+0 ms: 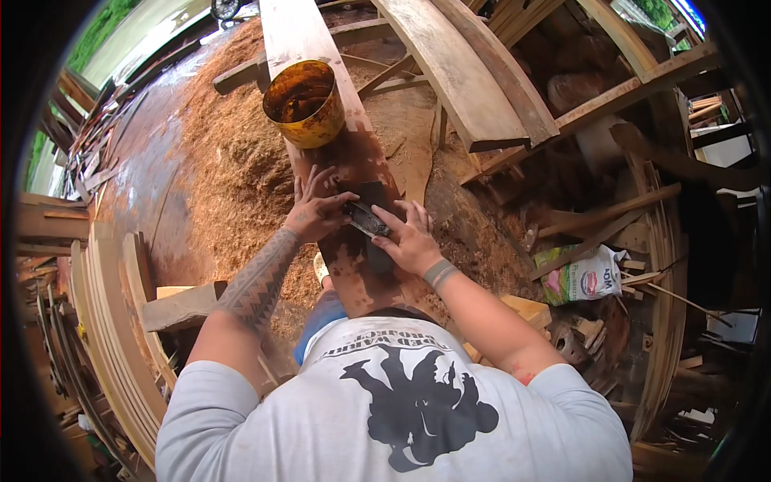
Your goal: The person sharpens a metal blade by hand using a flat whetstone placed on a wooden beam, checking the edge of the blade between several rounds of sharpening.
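Note:
A dark, oblong metal blade [366, 219] lies at a slant across a dark flat slab [381, 259] that looks like a whetstone, on a wet plank [345, 281]. My left hand [316, 205] grips the blade's left end with thumb and forefinger, its other fingers spread over the plank. From the right, my right hand [410, 235] holds the other end, thumb and fingers against the blade. Farther up the plank stands a stained yellow bucket [303, 104], brownish inside. The blade's edge and underside are hidden.
Sawdust [233, 153] is heaped left of the plank. Long boards [458, 72] rest on a timber frame at the far right. Stacked boards [112, 321] stand at the left. At the right lie a printed sack [582, 275] and wood offcuts [526, 313].

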`<state>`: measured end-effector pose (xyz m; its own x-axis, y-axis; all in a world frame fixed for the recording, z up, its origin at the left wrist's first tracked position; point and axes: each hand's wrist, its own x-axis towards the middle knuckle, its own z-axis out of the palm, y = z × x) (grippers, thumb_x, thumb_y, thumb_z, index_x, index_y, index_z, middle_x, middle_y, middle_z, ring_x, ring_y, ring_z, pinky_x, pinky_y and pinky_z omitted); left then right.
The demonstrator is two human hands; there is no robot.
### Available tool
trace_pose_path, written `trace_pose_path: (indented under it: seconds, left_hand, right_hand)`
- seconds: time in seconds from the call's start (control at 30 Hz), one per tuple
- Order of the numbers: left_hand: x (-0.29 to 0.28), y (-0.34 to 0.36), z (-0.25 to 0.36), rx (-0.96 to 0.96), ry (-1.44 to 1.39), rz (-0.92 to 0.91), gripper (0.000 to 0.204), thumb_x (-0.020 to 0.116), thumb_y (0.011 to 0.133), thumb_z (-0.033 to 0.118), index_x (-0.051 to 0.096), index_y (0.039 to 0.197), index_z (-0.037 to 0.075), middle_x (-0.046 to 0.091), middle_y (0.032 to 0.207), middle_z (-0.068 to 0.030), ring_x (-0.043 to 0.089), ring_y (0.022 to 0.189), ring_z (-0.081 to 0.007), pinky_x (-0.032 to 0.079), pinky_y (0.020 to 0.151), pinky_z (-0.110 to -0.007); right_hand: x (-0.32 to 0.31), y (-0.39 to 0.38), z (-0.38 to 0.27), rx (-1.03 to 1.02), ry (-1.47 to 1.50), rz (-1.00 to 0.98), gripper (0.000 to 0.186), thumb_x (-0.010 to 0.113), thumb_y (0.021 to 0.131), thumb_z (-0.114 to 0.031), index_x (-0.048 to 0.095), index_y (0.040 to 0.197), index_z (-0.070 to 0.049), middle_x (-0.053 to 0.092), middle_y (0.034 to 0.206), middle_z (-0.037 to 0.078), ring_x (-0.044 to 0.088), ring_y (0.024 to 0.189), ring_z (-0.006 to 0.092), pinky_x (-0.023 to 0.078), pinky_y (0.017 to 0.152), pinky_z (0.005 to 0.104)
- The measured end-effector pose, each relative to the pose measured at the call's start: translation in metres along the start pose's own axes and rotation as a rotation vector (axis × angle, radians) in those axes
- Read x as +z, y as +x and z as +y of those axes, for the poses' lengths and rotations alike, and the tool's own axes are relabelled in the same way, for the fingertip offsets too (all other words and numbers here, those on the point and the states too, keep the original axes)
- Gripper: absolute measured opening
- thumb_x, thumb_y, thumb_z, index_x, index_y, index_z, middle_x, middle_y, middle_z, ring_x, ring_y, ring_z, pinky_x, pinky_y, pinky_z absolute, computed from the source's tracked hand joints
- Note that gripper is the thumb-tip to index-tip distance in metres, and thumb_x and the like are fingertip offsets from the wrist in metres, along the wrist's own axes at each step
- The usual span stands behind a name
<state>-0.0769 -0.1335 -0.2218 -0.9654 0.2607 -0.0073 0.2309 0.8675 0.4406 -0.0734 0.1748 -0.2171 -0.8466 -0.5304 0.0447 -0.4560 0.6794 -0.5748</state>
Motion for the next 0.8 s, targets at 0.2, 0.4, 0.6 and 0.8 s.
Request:
trace_pose_path:
  seconds: [0.2,0.4,0.6,0.8]
  left_hand:
    - [0.041,-0.037,0.051,0.071,-0.094,0.002,0.056,0.089,0.091,0.057,0.073,0.145,0.052,0.027,0.184,-0.0145,0.006,0.174,-0.0525,-0.002,0.133,-0.08]
    - [0.046,-0.049,0.071,0.056,-0.123,-0.003,0.058,0.091,0.088,0.058,0.075,0.144,0.053,0.027,0.185,-0.0126,0.001,0.175,-0.0503,-0.004,0.134,-0.077]
    - [0.009,-0.022,0.016,-0.054,-0.021,0.047,0.057,0.088,0.092,0.053,0.074,0.147,0.051,0.029,0.184,-0.0116,0.002,0.173,-0.0532,-0.005,0.134,-0.079]
    - [0.022,-0.027,0.019,-0.018,-0.093,0.05,0.058,0.089,0.092,0.052,0.074,0.147,0.05,0.03,0.182,-0.0166,0.004,0.173,-0.0535,-0.005,0.134,-0.078]
  right_hand:
    - [-0.019,-0.078,0.015,-0.01,0.092,0.015,0.066,0.081,0.101,-0.05,0.061,0.164,-0.041,0.048,0.164,0.021,0.033,0.159,0.0476,0.027,0.132,0.0601]
    - [-0.031,-0.098,0.016,-0.051,-0.006,-0.021,0.068,0.085,0.098,-0.043,0.065,0.162,-0.034,0.05,0.16,0.02,0.037,0.155,0.0466,0.031,0.131,0.0575]
    - [-0.01,-0.011,-0.002,-0.016,0.003,-0.015,0.066,0.081,0.1,-0.048,0.062,0.163,-0.04,0.051,0.16,0.018,0.038,0.154,0.044,0.029,0.13,0.0573]
    - [-0.015,-0.023,0.001,0.011,0.075,-0.046,0.064,0.081,0.101,-0.047,0.063,0.163,-0.039,0.051,0.16,0.018,0.037,0.155,0.044,0.029,0.131,0.0567]
